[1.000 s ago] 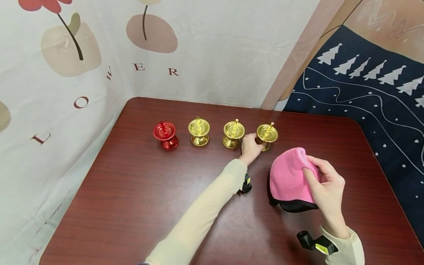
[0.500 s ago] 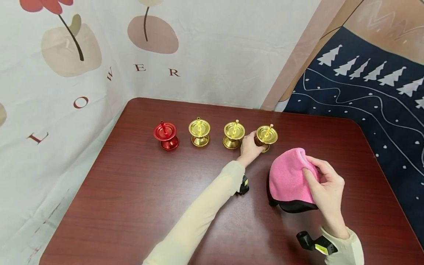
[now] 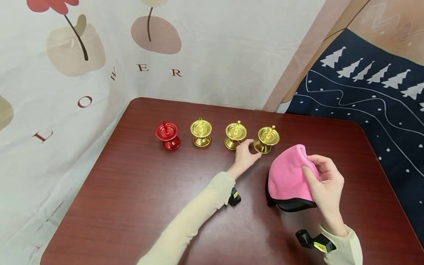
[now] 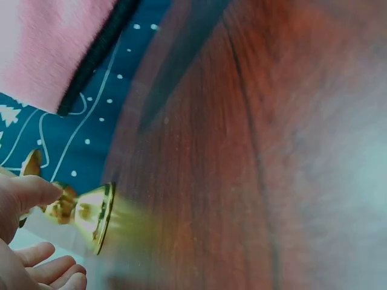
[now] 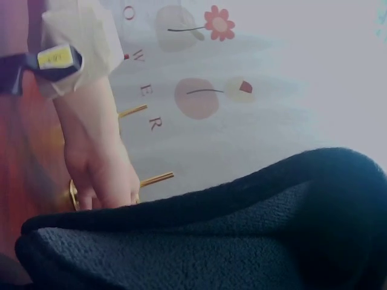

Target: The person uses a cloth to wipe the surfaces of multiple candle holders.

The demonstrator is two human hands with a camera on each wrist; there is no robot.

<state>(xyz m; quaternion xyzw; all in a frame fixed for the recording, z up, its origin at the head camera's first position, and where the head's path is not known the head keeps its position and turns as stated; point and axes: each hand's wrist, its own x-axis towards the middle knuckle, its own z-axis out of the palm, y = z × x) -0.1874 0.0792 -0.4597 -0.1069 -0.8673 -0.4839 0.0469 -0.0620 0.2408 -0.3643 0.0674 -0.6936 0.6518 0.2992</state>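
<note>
In the head view my left hand (image 3: 244, 156) is beside the rightmost gold candle holder (image 3: 268, 136), its thumb and fingers spread around the near left side of the foot. The left wrist view shows the thumb close to the stem of that candle holder (image 4: 94, 211) and the other fingers loose; whether any touches it I cannot tell. My right hand (image 3: 328, 184) pinches a pink fleece hat-like piece with black trim (image 3: 288, 180) between thumb and fingers, above the table's right part. Its dark inside shows in the right wrist view.
Left of that candle holder stand two more gold ones, the nearer (image 3: 236, 131) and the farther (image 3: 201, 129), then a red one (image 3: 166, 131), all upright in a row. The brown table (image 3: 132, 191) ends at a printed white cloth (image 3: 215, 73) and a navy cloth (image 3: 357, 110).
My left hand has opened, let go of the rightmost gold candle holder and drawn back a little toward the lower left. The right hand still holds the pink piece, almost unmoved.
</note>
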